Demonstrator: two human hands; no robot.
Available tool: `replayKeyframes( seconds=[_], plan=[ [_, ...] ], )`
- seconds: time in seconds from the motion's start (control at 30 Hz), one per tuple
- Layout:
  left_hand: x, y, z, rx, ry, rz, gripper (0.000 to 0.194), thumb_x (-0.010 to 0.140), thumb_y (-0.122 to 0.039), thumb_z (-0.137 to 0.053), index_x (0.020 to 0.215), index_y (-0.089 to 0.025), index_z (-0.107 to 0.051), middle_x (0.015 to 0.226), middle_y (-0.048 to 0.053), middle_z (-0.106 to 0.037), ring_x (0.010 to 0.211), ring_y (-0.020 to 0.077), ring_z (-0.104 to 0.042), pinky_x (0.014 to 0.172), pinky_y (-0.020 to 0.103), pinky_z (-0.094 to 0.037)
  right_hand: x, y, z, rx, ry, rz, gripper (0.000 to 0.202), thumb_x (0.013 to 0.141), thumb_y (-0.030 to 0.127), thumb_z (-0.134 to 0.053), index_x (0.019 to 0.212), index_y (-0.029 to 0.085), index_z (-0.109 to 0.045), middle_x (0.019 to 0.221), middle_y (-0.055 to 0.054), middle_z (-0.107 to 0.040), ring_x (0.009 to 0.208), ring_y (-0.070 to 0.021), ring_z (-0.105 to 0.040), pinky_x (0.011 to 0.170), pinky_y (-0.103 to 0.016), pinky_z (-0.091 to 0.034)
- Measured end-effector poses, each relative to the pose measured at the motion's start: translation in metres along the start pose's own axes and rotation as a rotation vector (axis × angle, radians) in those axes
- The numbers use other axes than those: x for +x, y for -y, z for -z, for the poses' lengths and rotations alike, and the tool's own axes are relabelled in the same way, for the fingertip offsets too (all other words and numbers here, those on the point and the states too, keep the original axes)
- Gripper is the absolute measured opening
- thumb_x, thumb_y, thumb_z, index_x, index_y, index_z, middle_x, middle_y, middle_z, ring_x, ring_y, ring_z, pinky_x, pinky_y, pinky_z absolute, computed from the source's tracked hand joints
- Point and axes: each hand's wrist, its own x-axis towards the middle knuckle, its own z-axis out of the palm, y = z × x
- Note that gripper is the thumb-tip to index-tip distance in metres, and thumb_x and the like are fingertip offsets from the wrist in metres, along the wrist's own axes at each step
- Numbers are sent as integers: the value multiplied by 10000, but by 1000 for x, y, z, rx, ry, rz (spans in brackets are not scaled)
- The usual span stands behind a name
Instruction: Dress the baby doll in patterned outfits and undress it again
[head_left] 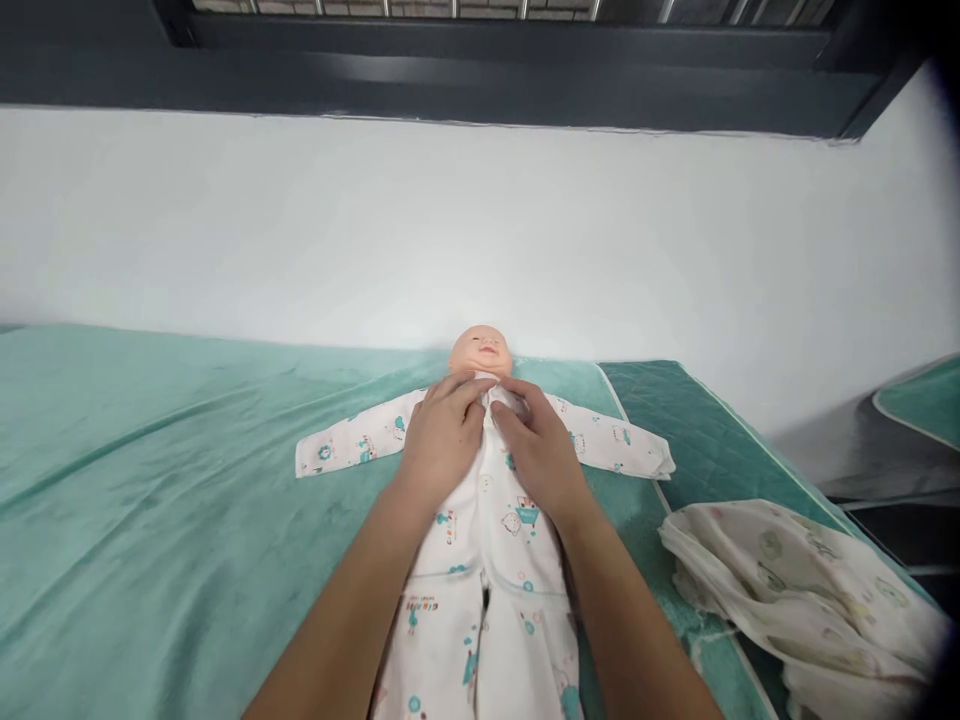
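A baby doll (481, 350) lies on its back with its head towards the wall. It wears a white baby shirt (517, 515) printed with small teal and red animals, its sleeves stretched out to both sides. Matching baby pants (442, 655) cover the legs below. My left hand (446, 428) grips the shirt's collar edge just under the doll's chin. Opposite it, my right hand (541, 440) pinches the other collar edge between thumb and fingers. Buttons show down the front, one just below my hands; the fingertips partly hide the neckline.
A teal sheet (187, 480) covers the bed, with a darker green quilted pad (667, 400) at the right. On that side lies a crumpled white printed cloth (795, 590). Behind the doll rises a white wall (375, 230) under a dark window frame (450, 75).
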Motion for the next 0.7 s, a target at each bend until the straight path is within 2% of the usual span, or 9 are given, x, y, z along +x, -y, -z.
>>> replayKeyframes(
  seconds=[0.07, 0.13, 0.27, 0.4, 0.47, 0.57, 0.7],
  plan=[
    [0, 0, 0, -75, -61, -11, 329, 929, -209, -415, 1130, -287, -664, 1270, -2, -638, 1219, 209, -551, 1052, 397, -439, 0, 0, -1, 123, -21, -46, 293, 865, 377, -572, 1137, 277, -611, 1185, -15, -668, 1015, -217, -631, 876, -362, -490],
    [-3, 0, 1, -126, -94, -33, 273, 925, -216, -447, 1067, -267, -675, 1214, 3, -662, 1178, 199, -576, 1034, 376, -452, -1, 0, -2, 220, -27, -33, 209, 848, 345, -590, 1036, 258, -615, 1149, -12, -675, 980, -200, -634, 847, -335, -491],
    [-18, -3, 6, -154, -103, -92, 253, 927, -207, -469, 1028, -260, -695, 1199, 9, -670, 1185, 183, -569, 1060, 364, -431, -13, 2, 1, 222, -33, 65, 65, 846, 288, -595, 851, 235, -634, 1272, -16, -623, 1112, -206, -586, 924, -345, -460],
    [-39, -2, 11, -161, -88, -128, 276, 940, -247, -480, 1122, -280, -684, 1308, 14, -617, 1248, 180, -527, 1113, 387, -393, -33, -1, 6, 124, -22, 171, 152, 881, 273, -574, 958, 276, -705, 1334, -16, -592, 1274, -223, -495, 1054, -400, -393],
    [-45, 0, 13, -170, -75, -132, 289, 944, -283, -489, 1167, -290, -672, 1345, 18, -597, 1281, 187, -501, 1130, 403, -378, -41, -3, 8, 113, -17, 194, 192, 896, 289, -567, 1017, 287, -716, 1359, -30, -574, 1298, -234, -481, 1058, -419, -401],
    [-47, 1, 15, -206, -55, -125, 299, 954, -342, -480, 1175, -285, -673, 1351, 22, -596, 1293, 189, -491, 1134, 406, -375, -46, -3, 8, 99, -45, 206, 204, 916, 320, -549, 1002, 278, -730, 1347, -46, -580, 1275, -247, -507, 1018, -431, -445],
    [-40, 0, 14, -212, -54, -113, 269, 948, -347, -495, 1117, -286, -697, 1315, 16, -612, 1268, 185, -506, 1124, 393, -381, -45, 2, 7, 32, -81, 228, 206, 923, 325, -552, 972, 276, -747, 1304, -39, -610, 1241, -238, -535, 1041, -431, -439]
  ],
)
